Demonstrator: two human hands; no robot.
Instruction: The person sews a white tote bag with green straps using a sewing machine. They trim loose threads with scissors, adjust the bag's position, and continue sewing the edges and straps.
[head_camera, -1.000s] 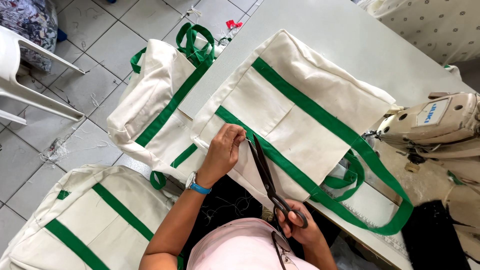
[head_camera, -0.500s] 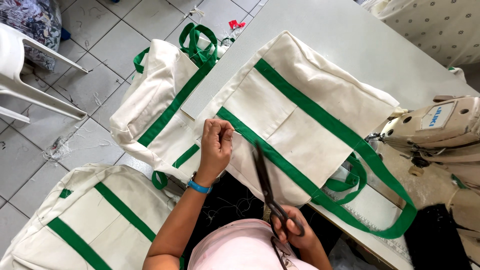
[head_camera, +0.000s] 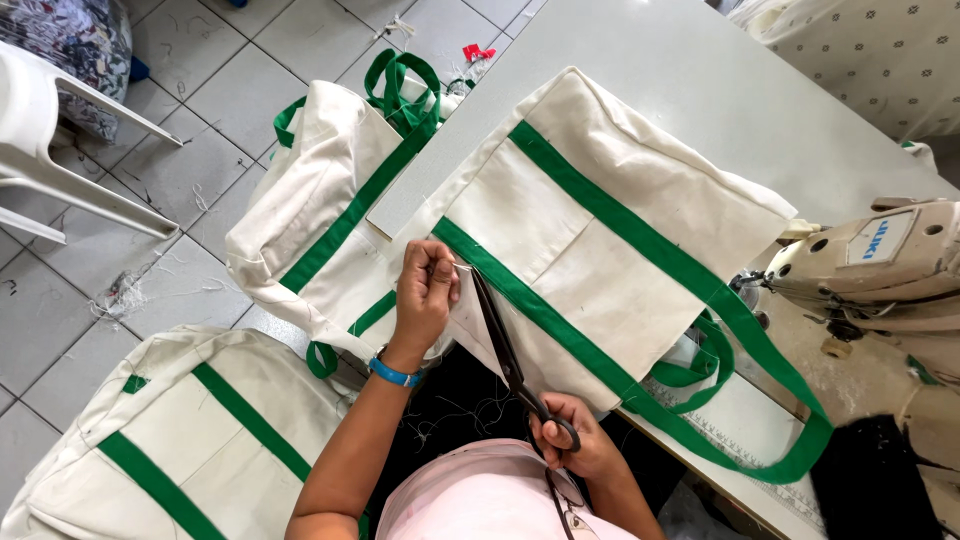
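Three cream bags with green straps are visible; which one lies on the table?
The bag under both hands, spread flat on the white table; the other two sit on the tiled floor.

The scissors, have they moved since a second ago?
Barely. The scissors keep their tips by the left hand at the bag's edge near the green strap.

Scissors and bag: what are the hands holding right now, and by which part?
The right hand holds the scissors by the handle loops, blades pointing at the bag's edge. The left hand pinches the cream tote bag at its near edge, by the green strap.
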